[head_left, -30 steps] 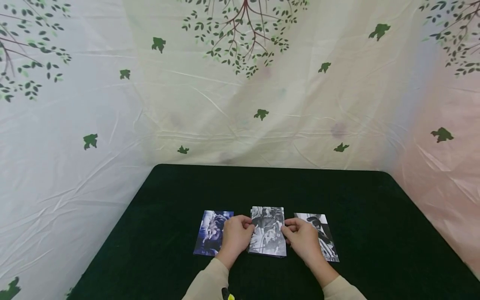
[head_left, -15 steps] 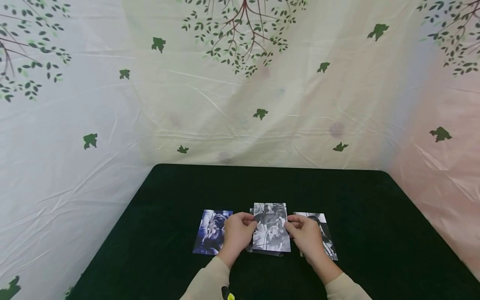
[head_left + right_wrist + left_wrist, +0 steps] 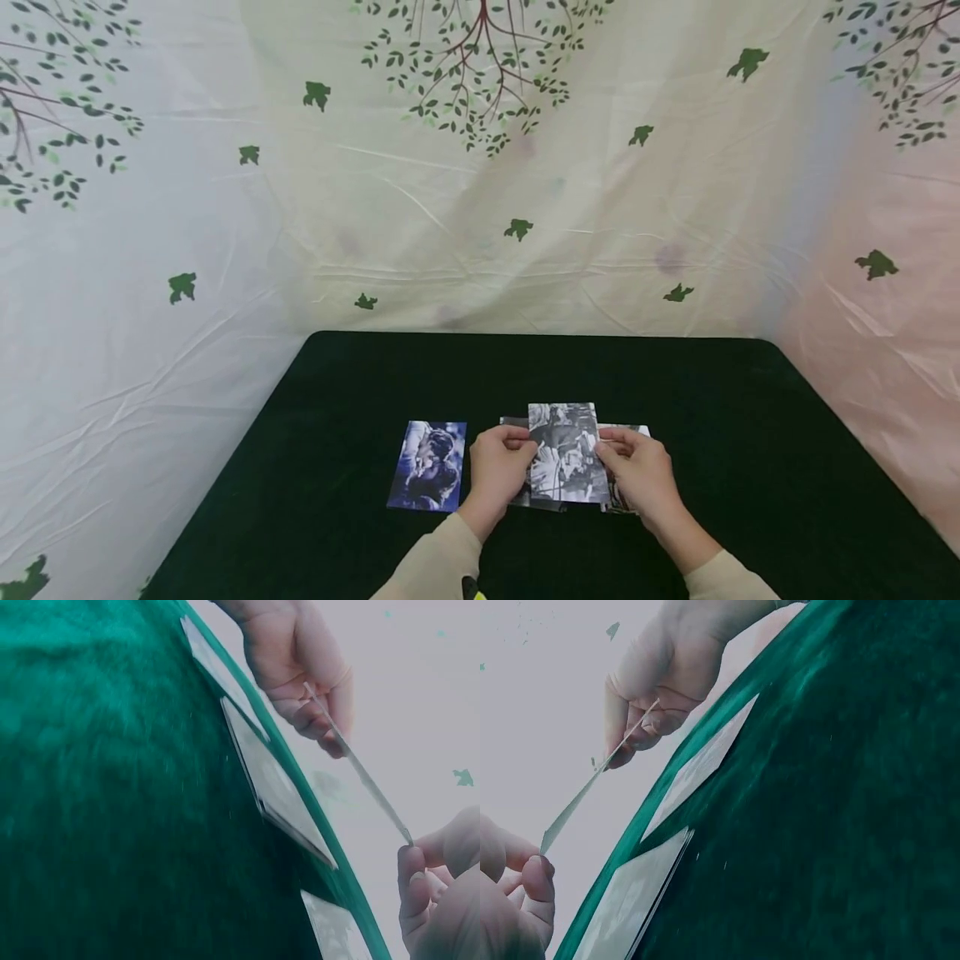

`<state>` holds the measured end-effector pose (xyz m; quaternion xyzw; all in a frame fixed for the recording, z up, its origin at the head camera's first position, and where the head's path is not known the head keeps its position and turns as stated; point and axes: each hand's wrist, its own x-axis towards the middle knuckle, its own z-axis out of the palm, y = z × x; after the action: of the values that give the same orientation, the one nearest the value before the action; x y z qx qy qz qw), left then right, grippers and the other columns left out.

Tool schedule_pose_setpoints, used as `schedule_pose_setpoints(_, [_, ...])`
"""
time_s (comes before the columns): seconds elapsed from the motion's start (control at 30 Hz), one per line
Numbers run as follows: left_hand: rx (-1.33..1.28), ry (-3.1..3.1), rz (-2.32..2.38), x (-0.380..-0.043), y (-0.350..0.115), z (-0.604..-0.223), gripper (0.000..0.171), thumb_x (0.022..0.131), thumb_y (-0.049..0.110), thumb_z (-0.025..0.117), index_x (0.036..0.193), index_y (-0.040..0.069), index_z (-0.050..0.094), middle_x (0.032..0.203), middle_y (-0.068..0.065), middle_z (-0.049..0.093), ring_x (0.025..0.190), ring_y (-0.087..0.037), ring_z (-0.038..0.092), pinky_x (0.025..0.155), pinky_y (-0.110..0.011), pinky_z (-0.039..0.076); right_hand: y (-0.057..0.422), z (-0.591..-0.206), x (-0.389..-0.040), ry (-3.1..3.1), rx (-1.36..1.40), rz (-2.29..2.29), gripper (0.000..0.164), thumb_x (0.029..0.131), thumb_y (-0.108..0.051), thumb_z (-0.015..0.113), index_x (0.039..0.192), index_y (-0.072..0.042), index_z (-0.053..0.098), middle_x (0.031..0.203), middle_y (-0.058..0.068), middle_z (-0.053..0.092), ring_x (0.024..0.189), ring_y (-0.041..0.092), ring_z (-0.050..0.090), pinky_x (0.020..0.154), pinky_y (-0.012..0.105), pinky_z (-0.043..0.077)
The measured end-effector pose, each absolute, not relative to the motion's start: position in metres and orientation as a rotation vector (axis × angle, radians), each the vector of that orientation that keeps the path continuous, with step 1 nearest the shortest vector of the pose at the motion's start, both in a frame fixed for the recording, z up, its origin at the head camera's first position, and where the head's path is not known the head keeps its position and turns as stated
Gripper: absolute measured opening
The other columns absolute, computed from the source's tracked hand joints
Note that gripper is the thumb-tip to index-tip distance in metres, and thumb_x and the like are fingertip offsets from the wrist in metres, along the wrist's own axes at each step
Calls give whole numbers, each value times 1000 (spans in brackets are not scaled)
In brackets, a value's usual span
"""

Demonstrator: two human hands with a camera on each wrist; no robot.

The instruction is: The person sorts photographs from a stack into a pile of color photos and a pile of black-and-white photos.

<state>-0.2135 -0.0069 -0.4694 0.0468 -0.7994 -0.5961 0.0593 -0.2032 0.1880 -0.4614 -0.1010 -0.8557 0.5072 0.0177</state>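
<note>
Thumb and fingers of my left hand (image 3: pixel 497 468) pinch the left edge of a black-and-white photo card (image 3: pixel 567 454). My right hand (image 3: pixel 647 477) pinches its right edge. Both wrist views show this card (image 3: pixel 585 791) nearly edge-on, raised off the table. Below it lies a stack of cards (image 3: pixel 274 784), largely covered in the head view by the held card and my left hand. To the right, another black-and-white card (image 3: pixel 703 766) lies flat, mostly hidden in the head view by my right hand. A blue-toned picture card (image 3: pixel 429 467) lies flat to the left.
The table has a dark green cloth (image 3: pixel 315 467) with rounded far corners. A pale fabric backdrop (image 3: pixel 420 192) printed with branches and green leaves hangs behind and along both sides.
Both hands have lifted the top black-and-white card off the middle stack and carried it to the right. More of the stack's left side shows, and the blue card is now fully uncovered.
</note>
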Motion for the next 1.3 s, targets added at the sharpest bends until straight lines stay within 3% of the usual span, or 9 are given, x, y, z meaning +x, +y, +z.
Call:
schedule_pose_setpoints(0.43, [65, -2367, -1907, -212, 41, -469, 8, 81, 9, 76, 89, 9, 75, 70, 8, 63, 61, -4, 59, 53, -22, 49, 237, -457, -194, -2732, -331, 1305, 34, 90, -32, 68, 115, -10, 70, 114, 16, 67, 91, 21, 61, 64, 27, 47])
schedule_pose_setpoints(0.7, [95, -2390, -1866, -210, 67, -475, 7, 80, 6, 76, 86, 8, 76, 67, 9, 61, 57, -2, 56, 52, -19, 48, 260, -461, -192, -2769, -341, 1188, 36, 90, -37, 67, 114, -10, 72, 114, 18, 67, 80, 19, 60, 54, 28, 44])
schedule_pose_setpoints(1.03, [-4, -2504, -1733, -214, 81, -479, 6, 81, 7, 74, 87, 7, 76, 69, 11, 62, 67, -1, 56, 60, -21, 47, 280, -473, -195, -2826, -388, 1231, 45, 89, -45, 65, 118, -10, 69, 117, 19, 65, 77, 19, 58, 53, 29, 43])
schedule_pose_setpoints(1.3, [-71, -2567, -1580, -219, 83, -482, 5, 81, 9, 75, 85, 8, 77, 69, 10, 63, 73, -3, 56, 67, -24, 45, 285, -475, -198, -2885, -330, 1244, 43, 92, -38, 64, 119, -5, 67, 117, 22, 64, 83, 20, 60, 59, 31, 46])
